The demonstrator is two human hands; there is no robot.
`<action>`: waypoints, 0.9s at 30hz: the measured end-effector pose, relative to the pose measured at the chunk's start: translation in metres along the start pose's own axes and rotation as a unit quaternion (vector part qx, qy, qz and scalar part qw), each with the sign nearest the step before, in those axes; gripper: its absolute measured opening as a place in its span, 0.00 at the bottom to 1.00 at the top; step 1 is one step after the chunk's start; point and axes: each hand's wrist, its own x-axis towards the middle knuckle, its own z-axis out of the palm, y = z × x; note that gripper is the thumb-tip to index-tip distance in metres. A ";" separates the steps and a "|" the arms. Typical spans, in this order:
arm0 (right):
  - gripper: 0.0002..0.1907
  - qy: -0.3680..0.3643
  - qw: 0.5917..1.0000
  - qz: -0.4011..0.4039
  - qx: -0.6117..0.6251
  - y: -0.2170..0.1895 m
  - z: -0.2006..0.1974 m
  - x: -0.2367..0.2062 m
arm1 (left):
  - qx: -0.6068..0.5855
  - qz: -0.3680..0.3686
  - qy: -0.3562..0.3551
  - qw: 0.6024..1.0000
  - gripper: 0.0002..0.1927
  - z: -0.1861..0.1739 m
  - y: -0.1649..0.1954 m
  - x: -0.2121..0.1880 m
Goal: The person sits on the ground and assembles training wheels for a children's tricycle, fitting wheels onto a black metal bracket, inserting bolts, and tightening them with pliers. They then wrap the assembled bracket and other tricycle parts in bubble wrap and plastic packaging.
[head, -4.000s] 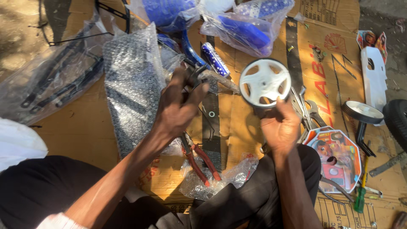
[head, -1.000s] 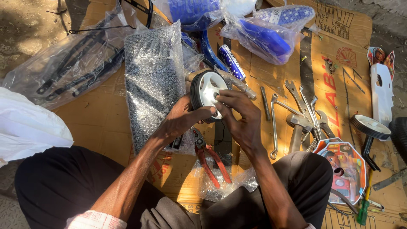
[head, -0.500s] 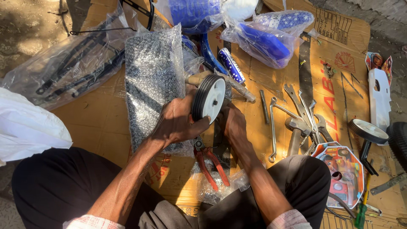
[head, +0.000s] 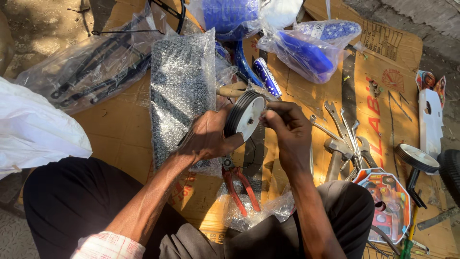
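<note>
My left hand [head: 207,136] grips a small training wheel [head: 245,115], black tyre with a white hub, held on edge above the cardboard. My right hand [head: 287,132] is at the wheel's hub side, fingertips pinched together near the centre hole; whatever small part they pinch is hidden. Red-handled pliers [head: 241,184] lie on the cardboard just below the hands.
A second training wheel [head: 417,158] lies at the right on flattened cardboard [head: 120,134]. Several spanners [head: 345,129] lie right of my hands. Bubble wrap [head: 182,81], bagged blue bike parts [head: 306,48] and a bagged black frame piece [head: 91,72] lie beyond. A colourful plaque [head: 385,201] sits by my right knee.
The wheel has turned from flat-facing to on edge, held by my left hand. My right hand moved from over the hub to its right side.
</note>
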 end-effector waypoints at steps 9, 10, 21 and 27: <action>0.06 -0.045 0.991 -0.052 -0.113 -0.009 0.019 0.000 | 0.004 -0.054 -0.022 0.998 0.24 -0.003 0.004 -0.001; 0.06 -0.044 0.988 -0.057 -0.133 -0.008 0.017 0.000 | 0.001 -0.049 -0.019 0.999 0.24 -0.002 0.003 -0.001; 0.16 -0.144 0.978 -0.070 -0.137 -0.013 0.008 0.003 | -0.165 -0.117 -0.071 0.977 0.26 0.005 -0.020 0.000; 0.17 -0.127 0.953 -0.164 -0.219 -0.015 0.012 -0.004 | -0.253 -0.194 -0.026 0.948 0.29 0.003 -0.014 -0.005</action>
